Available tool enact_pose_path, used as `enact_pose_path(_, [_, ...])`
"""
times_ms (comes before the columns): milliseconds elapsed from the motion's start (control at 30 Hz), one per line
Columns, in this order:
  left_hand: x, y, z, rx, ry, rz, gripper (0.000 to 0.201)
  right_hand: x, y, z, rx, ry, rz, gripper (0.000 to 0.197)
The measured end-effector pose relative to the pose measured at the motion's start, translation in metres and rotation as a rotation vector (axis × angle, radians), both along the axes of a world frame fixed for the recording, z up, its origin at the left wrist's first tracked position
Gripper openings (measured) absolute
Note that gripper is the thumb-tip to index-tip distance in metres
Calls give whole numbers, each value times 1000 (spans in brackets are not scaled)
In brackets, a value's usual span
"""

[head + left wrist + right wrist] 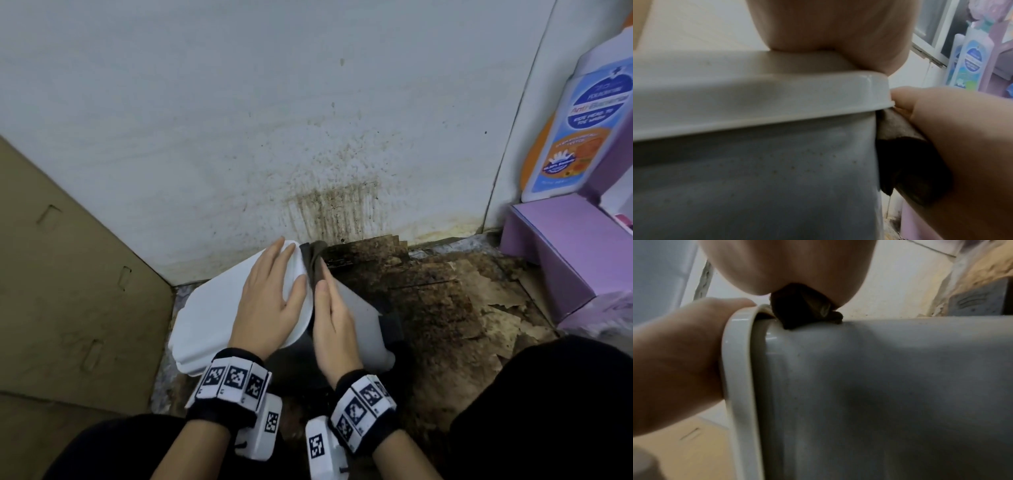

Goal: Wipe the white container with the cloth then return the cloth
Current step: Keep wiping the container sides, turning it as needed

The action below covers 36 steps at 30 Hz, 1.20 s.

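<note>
The white container (359, 318) lies tilted on its side on the floor, its white lid (205, 318) facing left. My left hand (274, 294) rests flat on the lid with straight fingers. My right hand (330, 318) lies along the container's side and presses a dark cloth (313, 260) against it, just behind the lid's rim. The cloth sticks out past the fingertips and beside the wrist. In the left wrist view the cloth (906, 162) is squeezed between the right hand (962, 146) and the container wall (756, 178). The right wrist view shows the cloth (797, 313) bunched on the container (879, 386).
A stained white wall (325, 192) stands right behind the container. A cardboard box (68, 274) closes the left side. A purple box (555, 257) and a detergent bottle (575, 130) stand at the right. Dirty, torn brown cardboard (445, 301) covers the floor.
</note>
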State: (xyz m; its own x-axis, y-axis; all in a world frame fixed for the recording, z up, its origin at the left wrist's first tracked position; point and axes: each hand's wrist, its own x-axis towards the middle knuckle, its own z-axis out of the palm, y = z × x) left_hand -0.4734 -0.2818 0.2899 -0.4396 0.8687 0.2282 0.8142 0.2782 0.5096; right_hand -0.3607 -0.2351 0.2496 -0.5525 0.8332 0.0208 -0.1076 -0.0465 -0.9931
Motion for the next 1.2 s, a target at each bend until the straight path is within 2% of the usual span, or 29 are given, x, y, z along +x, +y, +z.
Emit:
enact_pose_path(233, [-20,-17,1,5,-54,20,57,-14,4,-37,316,-201,41,49])
enact_pose_path(500, [-30,-30,3,32,-105,37,55,23,36,-111,86,-487,-5,49])
enact_pose_path(700, [-32,-32,1,39,-78,43,56,5,26,-101,71,-443,-103,55])
enact_pose_path(900, [-24,-31,-3,44,-29,35,53,-31,-13,-37,260,-215,-73,55])
enact_pose_path(967, [-23,-30,-2,43,-26,34,54,-31,-16,-30,316,-187,-50,57])
enact_pose_path(1100, [-23,-31,-1,38,-35,22,54,-11,3,-60,471,-203,-17,53])
enact_pose_path(1200, [-25,-32,0,46,-50,28,53,8,23,-103,272,-283,-79,51])
